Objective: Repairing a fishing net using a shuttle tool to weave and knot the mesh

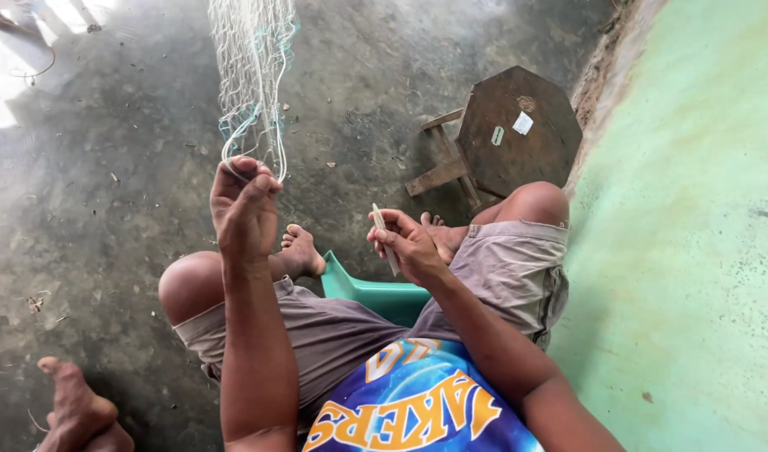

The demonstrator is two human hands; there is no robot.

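A pale fishing net (pixel 251 75) hangs down from the top of the view. My left hand (pixel 245 205) is raised and pinches the net's lower loops between its fingers. My right hand (pixel 407 241) sits lower, over my lap, gripping a thin flat netting needle (pixel 384 234) that points up and down. The two hands are about a forearm's width apart. I sit with knees spread on a green plastic seat (pixel 375 295), in grey shorts and a blue shirt.
An octagonal dark wooden stool (pixel 518 130) stands on the concrete floor (pixel 107 167) beyond my right knee. A green wall (pixel 693 251) runs along the right side. Another person's foot (pixel 74 414) rests at the bottom left.
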